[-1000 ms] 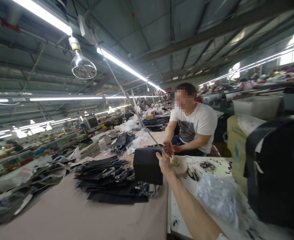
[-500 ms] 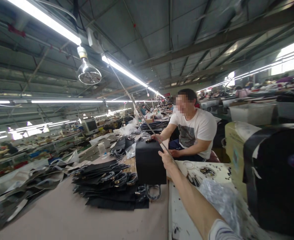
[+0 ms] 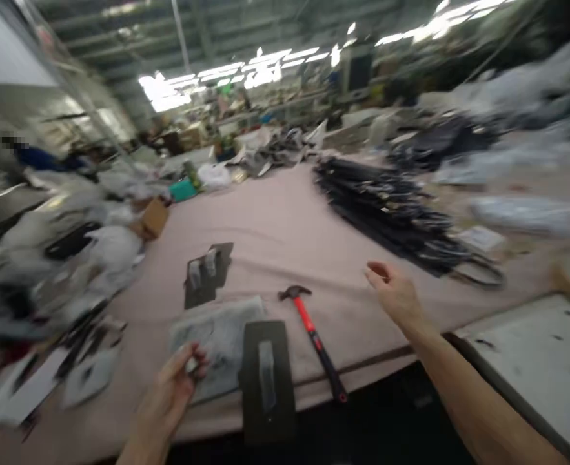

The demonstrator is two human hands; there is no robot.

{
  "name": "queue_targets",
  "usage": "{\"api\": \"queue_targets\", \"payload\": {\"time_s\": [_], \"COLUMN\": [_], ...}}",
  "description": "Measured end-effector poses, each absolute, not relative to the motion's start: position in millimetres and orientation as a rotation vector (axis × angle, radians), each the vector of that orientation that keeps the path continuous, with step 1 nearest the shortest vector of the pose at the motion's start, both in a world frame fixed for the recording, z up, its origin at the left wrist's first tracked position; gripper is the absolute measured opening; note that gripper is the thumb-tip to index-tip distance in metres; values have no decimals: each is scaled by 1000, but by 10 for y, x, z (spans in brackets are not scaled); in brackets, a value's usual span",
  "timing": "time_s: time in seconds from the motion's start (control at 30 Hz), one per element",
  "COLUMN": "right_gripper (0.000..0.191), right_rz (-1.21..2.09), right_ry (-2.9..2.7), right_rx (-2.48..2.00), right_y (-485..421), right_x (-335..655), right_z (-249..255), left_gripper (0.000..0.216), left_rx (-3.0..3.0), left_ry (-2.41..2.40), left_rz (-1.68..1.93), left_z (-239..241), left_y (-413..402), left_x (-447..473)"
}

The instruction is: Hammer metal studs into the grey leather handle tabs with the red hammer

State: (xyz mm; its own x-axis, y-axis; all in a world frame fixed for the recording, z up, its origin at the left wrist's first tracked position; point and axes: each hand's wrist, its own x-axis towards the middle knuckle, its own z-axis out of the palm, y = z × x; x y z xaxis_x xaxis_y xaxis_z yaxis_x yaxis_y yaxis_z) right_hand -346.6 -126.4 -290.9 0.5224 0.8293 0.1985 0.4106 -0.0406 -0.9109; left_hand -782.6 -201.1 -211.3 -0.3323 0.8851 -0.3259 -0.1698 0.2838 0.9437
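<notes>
My left hand is low at the table's near edge, its fingers pinched on a small pale piece that I cannot make out, over a grey plastic bag. My right hand hovers over the pink table, fingers loosely curled and holding nothing. Between my hands lies a hammer with a red and black handle. A dark flat piece with a pale strip on it sits at the table edge beside the bag. Another dark piece with two pale tabs lies further in.
A long stack of black leather pieces with metal rings runs along the right. A white board borders the table at right. Clutter, bags and a cardboard box lie at left. The whole view is motion-blurred.
My view has swung from the seated person and the black box to the table to the left. My right hand has let go of the box and now hangs free.
</notes>
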Motion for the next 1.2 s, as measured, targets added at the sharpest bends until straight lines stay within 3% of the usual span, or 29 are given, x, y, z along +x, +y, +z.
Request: {"api": "queue_targets", "payload": {"time_s": [0.07,0.2,0.5,0.77,0.97,1.2], "right_gripper": [49,48,48,63,51,50], "right_rz": [656,952,1096,1109,1082,925], "right_ry": [-1267,-1445,-1428,-1661,-1690,-1868], "right_rx": [-1574,-1519,-1601,-1751,-1762,-1767], "right_y": [-1436,-1805,-2220,-2290,-2169,-1974], "right_x": [-4068,-4871,-5396,-5809,-5969,-6162], "right_z": [-3058,-3239,-3250,-3096,-3011,-2910], "left_gripper": [27,46,54,47,45,45], "left_rx": [531,571,812,788,764,804], "left_ry": [1449,1193,1208,1171,1189,1128], "left_rz": [1292,1284,1200,1212,1245,1350], "left_z": [-2195,-2339,-2826,-3113,-3110,-2924], "left_y": [-2314,-2249,-1928,-1855,-1956,-1828], "left_x": [-8062,-8057,-7757,-7778,-7953,-8049]}}
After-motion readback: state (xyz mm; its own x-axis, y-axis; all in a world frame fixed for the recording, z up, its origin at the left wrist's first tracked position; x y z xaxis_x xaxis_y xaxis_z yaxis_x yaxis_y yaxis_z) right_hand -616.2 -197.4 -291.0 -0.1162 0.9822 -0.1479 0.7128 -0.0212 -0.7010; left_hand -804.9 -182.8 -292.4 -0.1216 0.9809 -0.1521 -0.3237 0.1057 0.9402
